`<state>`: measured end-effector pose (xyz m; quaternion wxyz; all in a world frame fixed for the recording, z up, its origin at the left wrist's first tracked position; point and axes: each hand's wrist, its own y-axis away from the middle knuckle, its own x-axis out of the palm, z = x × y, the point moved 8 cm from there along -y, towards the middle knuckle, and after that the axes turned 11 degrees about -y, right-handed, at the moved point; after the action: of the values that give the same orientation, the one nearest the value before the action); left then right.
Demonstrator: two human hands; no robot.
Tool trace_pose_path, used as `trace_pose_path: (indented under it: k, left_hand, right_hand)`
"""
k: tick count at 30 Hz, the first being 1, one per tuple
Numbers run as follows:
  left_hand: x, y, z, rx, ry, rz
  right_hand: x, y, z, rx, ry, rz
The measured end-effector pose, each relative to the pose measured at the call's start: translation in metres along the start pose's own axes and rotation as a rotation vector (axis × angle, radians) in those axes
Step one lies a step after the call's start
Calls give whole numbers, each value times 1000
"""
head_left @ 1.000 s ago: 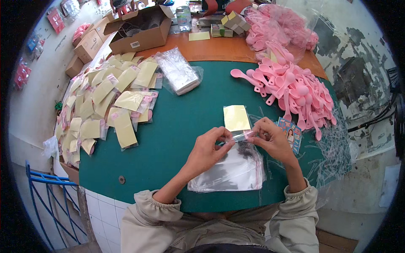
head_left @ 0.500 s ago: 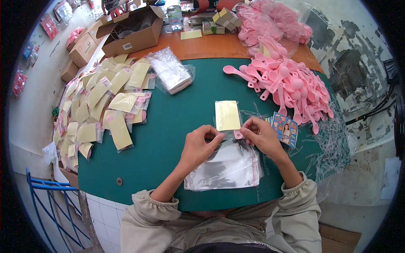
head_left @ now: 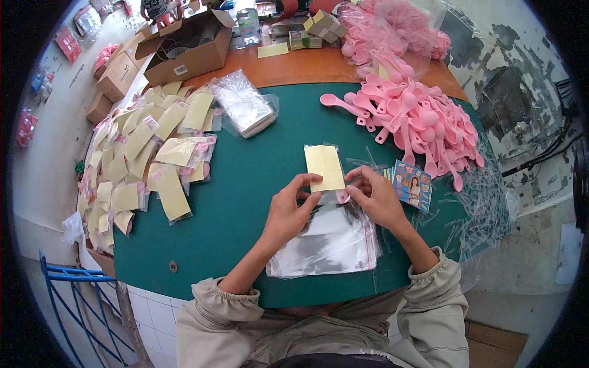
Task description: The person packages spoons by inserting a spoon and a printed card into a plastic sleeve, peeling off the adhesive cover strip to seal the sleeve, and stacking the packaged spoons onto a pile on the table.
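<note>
Between my hands is a clear plastic packet with a pale yellow card [head_left: 326, 167] in it, and a pink spoon's handle end [head_left: 342, 195] shows at its lower right corner. My left hand [head_left: 293, 202] is closed on the packet's lower left edge, thumb below and fingertips over the card. My right hand [head_left: 377, 199] pinches the lower right side beside the spoon end. Just under the packet lies a stack of clear plastic bags [head_left: 325, 245]. To the right of my right hand sits a pile of blue printed cards [head_left: 411, 186].
Finished-looking packets with yellow cards [head_left: 126, 159] heap at the left. Loose pink spoons [head_left: 423, 119] pile at the right, beside plastic strips [head_left: 481, 205]. A bundle of clear bags [head_left: 245, 104], an open cardboard box [head_left: 184, 49] and a bottle [head_left: 248, 26] stand farther back on the green-topped table [head_left: 208, 245].
The packet has tilted slightly and shifted a little left. My left fingers have moved up onto the card's edge, and my right hand has shifted slightly left with it.
</note>
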<state>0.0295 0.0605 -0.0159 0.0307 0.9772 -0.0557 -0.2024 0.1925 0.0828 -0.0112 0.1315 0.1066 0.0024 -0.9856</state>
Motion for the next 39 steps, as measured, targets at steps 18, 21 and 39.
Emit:
trace_pose_path:
  k: [18,21,39]
  left_hand:
    - [21,20,-37,402,-634,-115]
    - [21,11,-25,308,-343,36]
    - [6,7,-21,133,-202,78]
  right_hand:
    - [-113,-28,60,-437,734,-637]
    - [-107,-9,80,-498,568,-619]
    - [-49,18,75,-512,230,-425]
